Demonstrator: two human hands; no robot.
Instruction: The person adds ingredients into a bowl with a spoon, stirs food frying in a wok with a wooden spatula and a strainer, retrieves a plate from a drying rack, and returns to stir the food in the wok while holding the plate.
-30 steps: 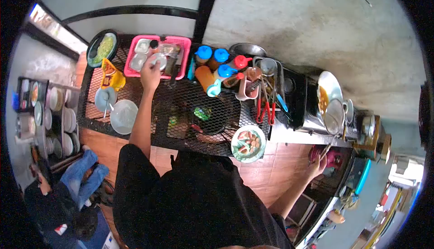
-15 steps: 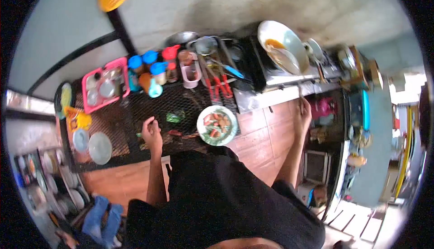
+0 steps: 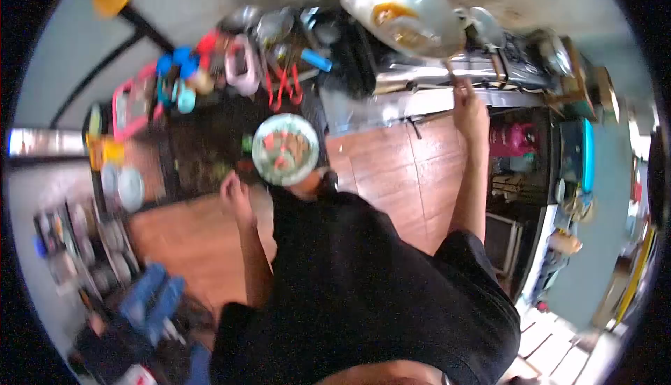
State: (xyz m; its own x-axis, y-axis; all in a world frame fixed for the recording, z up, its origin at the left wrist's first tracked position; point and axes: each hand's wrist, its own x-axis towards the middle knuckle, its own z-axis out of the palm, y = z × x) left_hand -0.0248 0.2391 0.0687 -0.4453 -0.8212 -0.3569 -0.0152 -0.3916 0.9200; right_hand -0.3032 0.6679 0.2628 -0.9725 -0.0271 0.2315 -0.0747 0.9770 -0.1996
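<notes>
Right hand (image 3: 472, 109): closed around the thin handle of what looks like a strainer (image 3: 414, 36).
Left hand (image 3: 238, 200): loosely open, fingers half curled, nothing visible in it; near the plate (image 3: 258, 165).
Wok (image 3: 432, 7): on the stove (image 3: 426, 77), strainer in or over it; brown liquid (image 3: 393, 13) inside, cooking apparently under way.
Cut pieces (image 3: 283, 148): on the plate, outside the wok.
Lettering: none legible.

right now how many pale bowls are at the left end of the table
2: a pale bowl below the yellow packet, a second bowl to that bowl's right. Any nested inside or underneath may be hidden.
</notes>
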